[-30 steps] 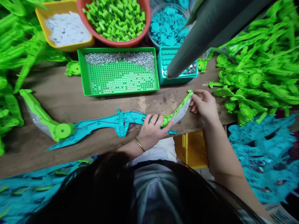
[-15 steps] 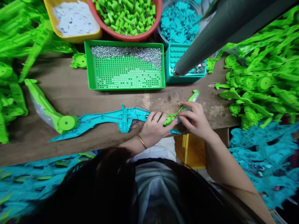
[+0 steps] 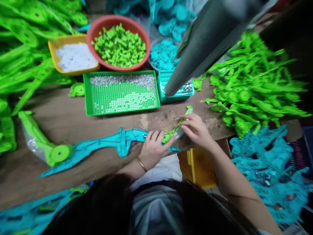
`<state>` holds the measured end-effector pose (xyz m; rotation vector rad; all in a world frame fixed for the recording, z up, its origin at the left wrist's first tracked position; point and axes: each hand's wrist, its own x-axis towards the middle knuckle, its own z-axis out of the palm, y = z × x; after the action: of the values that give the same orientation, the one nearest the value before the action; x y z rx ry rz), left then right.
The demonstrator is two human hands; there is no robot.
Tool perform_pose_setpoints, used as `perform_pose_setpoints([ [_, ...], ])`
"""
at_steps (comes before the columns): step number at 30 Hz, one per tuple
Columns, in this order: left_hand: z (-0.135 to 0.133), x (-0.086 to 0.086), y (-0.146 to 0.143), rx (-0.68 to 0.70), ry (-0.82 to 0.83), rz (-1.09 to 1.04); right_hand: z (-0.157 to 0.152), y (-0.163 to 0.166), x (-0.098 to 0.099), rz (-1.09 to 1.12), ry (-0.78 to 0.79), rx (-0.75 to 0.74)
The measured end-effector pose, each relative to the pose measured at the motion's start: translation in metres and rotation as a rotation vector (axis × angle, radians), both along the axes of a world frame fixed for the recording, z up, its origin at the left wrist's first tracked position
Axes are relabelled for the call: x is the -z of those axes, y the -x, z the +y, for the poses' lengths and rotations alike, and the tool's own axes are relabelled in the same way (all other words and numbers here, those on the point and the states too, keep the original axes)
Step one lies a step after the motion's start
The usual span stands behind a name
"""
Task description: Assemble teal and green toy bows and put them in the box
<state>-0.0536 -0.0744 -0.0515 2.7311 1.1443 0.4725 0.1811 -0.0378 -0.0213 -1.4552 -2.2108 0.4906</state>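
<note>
A long turquoise toy bow frame (image 3: 102,147) lies across the wooden bench (image 3: 68,120), with a green limb and wheel (image 3: 46,148) at its left end and thin wires along it. My left hand (image 3: 155,148) presses down on the frame's right part, fingers curled over it. My right hand (image 3: 197,130) pinches the green and clear limb piece (image 3: 182,124) at the frame's right end.
Behind stand a green perforated tray of small metal screws (image 3: 121,93), a teal tray (image 3: 174,86), a red bowl of green tubes (image 3: 118,42), a yellow tub of white bits (image 3: 73,57). Green parts heap (image 3: 251,85) lies right, turquoise parts (image 3: 266,163) lower right. A dark hanging tool (image 3: 200,42) points down.
My right hand slid from the limb's far tip back along it toward my left hand. The view tilted so the bowls at the back show more fully.
</note>
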Motion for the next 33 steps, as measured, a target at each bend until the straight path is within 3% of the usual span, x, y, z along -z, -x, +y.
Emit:
perform_pose_setpoints([
  [5, 0.002, 0.002, 0.001, 0.007, -0.011, -0.001, 0.086, -0.062, -0.022, -0.034, -0.187, 0.457],
  [7, 0.001, 0.002, 0.000, 0.003, -0.023, 0.006, 0.130, -0.082, -0.027, -0.115, -0.157, 0.594],
  [10, -0.001, -0.001, 0.000, -0.015, -0.021, 0.042, 0.181, -0.089, -0.028, -0.281, -0.010, 0.607],
  [12, -0.002, -0.004, -0.001, -0.030, -0.004, 0.079, 0.199, -0.083, -0.026, -0.380, 0.009, 0.548],
  [18, -0.003, -0.013, -0.004, -0.023, 0.024, 0.133, 0.199, -0.060, -0.012, -0.683, -0.001, 0.243],
  [21, -0.002, -0.015, -0.005, -0.029, 0.036, 0.123, 0.192, -0.058, -0.007, -0.772, 0.049, 0.261],
  [28, -0.004, -0.018, -0.006, -0.038, 0.042, 0.121, 0.190, -0.076, -0.009, -0.788, 0.000, 0.429],
  [33, -0.006, -0.015, -0.007, -0.066, 0.033, 0.090, 0.192, -0.090, -0.004, -0.815, -0.013, 0.398],
])
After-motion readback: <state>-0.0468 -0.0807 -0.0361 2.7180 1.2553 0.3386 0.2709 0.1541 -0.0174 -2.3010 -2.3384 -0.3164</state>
